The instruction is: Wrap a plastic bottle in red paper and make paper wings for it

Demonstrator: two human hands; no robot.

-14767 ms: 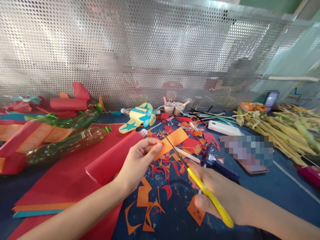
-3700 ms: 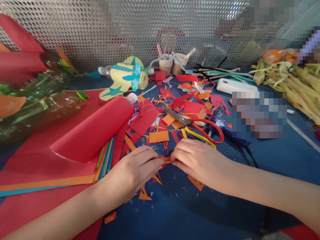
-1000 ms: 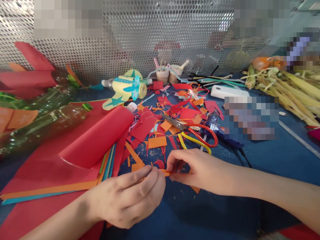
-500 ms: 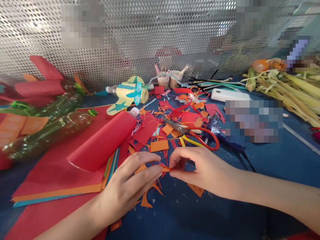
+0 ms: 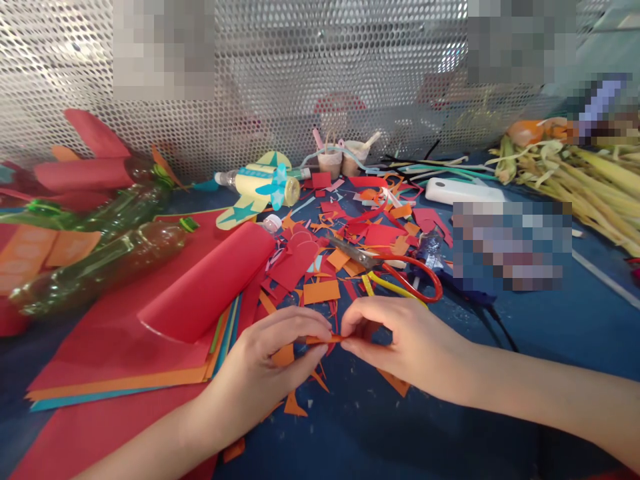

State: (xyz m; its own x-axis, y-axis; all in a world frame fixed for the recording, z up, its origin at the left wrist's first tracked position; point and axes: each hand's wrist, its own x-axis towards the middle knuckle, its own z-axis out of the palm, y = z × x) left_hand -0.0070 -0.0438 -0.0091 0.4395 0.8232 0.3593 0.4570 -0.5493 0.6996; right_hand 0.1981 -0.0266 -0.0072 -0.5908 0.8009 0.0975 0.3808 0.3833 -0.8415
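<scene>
A thin orange paper piece spans the gap between my two hands, seen nearly edge-on. My right hand pinches its right end between thumb and fingertips. At its left end, my left hand has closed its fingertips and thumb around it. Red and orange paper scraps lie on the blue table just beyond my hands. Scissors with red handles rest on the scraps. To the left, a bottle wrapped in red paper lies on a stack of coloured sheets.
Green plastic bottles lie at the left. A yellow-wrapped bottle with blue stars, two small cups and a white object sit farther back. Corn husks are at the right. A blue glue gun lies behind my right hand.
The fingers of my left hand have closed from a flatter, spread pose into a pinch on the orange paper piece. My right hand keeps its pinch. The view has shifted slightly.
</scene>
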